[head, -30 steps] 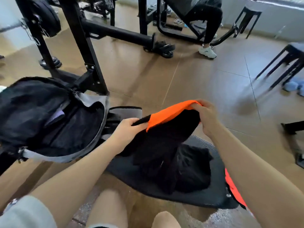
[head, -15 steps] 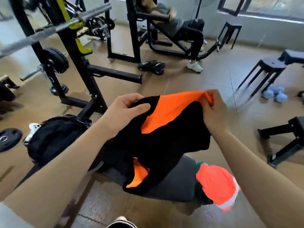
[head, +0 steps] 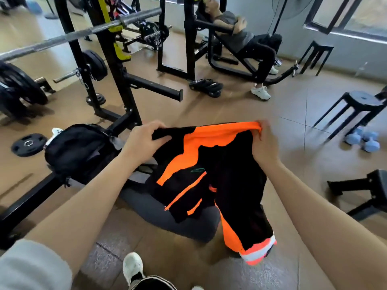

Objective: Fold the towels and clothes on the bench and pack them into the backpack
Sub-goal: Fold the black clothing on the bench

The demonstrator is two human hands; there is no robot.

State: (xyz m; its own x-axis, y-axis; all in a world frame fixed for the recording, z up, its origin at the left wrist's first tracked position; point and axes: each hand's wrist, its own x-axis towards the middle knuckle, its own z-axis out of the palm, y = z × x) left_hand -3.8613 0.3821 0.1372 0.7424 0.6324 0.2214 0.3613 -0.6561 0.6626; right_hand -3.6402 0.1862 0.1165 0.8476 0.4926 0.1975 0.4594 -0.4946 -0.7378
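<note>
**A:** How far along does the packing look?

**B:** Early, I'd judge. Start with the bench [head: 188, 222]: its dark padded end shows below the hanging cloth, and what else lies on it is hidden behind that cloth, so I can't say how many towels or clothes are left.

**A:** And the backpack?

**B:** The backpack [head: 77, 151] sits at the left end of the bench, beside the black rack [head: 117, 76]. It is dark and slumped (whether its mouth is open I can't make out from here), and I can't tell if anything is packed inside.

**A:** So what's in hand?

**B:** One black and orange garment [head: 213, 174], held up in the air above the bench, well apart from the backpack. It hangs loose and uneven, one leg or sleeve with a reflective cuff dangling low on the right. Not folded yet, by the look of it.

**A:** The hands themselves?

**B:** The left hand [head: 144, 141] has its fingers curled over the black top corner. The right hand [head: 263, 143] pinches the bunched orange top edge, a bit blurred. Both have firm hold of the cloth, stretching it between them.

**A:** Left to do?

**B:** Fold this piece, stow it, then whatever remains.
</note>
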